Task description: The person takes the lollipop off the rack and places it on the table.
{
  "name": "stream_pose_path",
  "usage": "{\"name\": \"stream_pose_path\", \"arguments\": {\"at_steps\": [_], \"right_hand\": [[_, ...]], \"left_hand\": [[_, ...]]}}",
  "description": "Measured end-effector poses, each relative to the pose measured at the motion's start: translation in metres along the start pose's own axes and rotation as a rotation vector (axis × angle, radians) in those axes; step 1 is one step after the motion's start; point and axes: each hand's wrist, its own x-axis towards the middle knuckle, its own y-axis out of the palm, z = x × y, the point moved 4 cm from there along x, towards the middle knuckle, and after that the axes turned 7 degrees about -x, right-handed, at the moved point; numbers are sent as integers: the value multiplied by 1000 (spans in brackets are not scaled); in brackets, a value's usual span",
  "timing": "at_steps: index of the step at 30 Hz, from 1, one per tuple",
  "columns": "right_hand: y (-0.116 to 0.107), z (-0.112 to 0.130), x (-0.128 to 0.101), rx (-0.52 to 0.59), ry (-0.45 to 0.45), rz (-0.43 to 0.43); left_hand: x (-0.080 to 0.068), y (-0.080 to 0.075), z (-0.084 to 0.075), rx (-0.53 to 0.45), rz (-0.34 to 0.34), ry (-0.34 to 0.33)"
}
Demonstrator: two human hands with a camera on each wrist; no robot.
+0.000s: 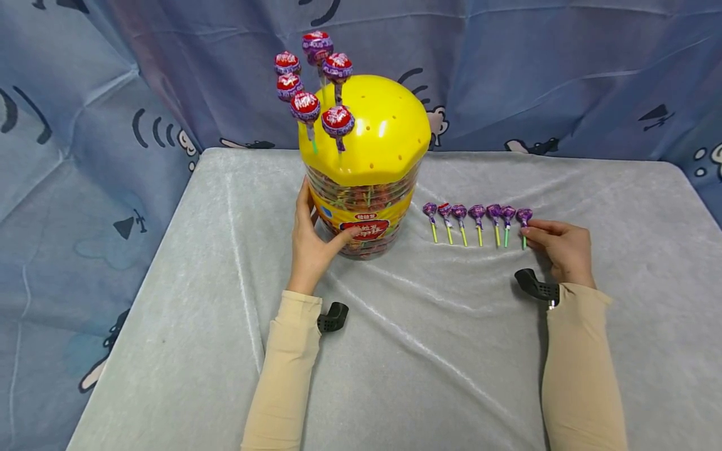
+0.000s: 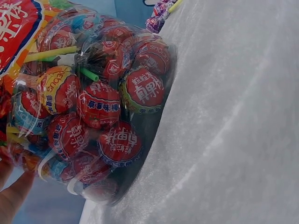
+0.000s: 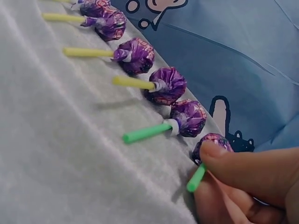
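A clear plastic jar (image 1: 389, 194) full of wrapped lollipops stands on the cloth, under a yellow lid (image 1: 389, 119) dotted with small holes. Several lollipops (image 1: 338, 119) with red and purple wrappers stick up from the lid's left side. My left hand (image 1: 312, 254) grips the jar low on its left, thumb across the front label. To the right of the jar, purple-wrapped lollipops (image 1: 477, 213) lie in a row, sticks toward me. At the row's right end, my right hand (image 1: 566, 247) pinches the green-sticked lollipop (image 3: 217, 138) between thumb and fingers, just below its head.
A pale grey velvety cloth (image 1: 429, 363) with creases covers the table. Blue printed fabric (image 1: 564, 75) hangs behind it and along the left side. Black camera mounts (image 1: 536, 287) are worn at both wrists.
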Motion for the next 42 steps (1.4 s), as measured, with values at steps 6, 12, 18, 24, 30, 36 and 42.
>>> {"name": "stream_pose_path", "arguments": {"at_steps": [6,12,18,24,30,36,42], "right_hand": [[-2,4,-3,-83,-46,-54],[-2,13,-8,-32,-87,-84],[6,27,-15,127,-102,-86],[19,45,-25,242,-169,-77],[33,71,-43,300,-307,-78],[59,105,-68,376,-467,-7],[94,136,-94,423,-583,119]], "left_hand": [[0,0,0,3,-4,9],[0,0,0,-7,-5,8],[0,-2,1,-11,-8,15],[-1,-2,0,-13,-2,11],[1,2,-1,-13,12,-8],[1,2,-2,-3,13,-3],[1,-1,-1,9,13,5]]}}
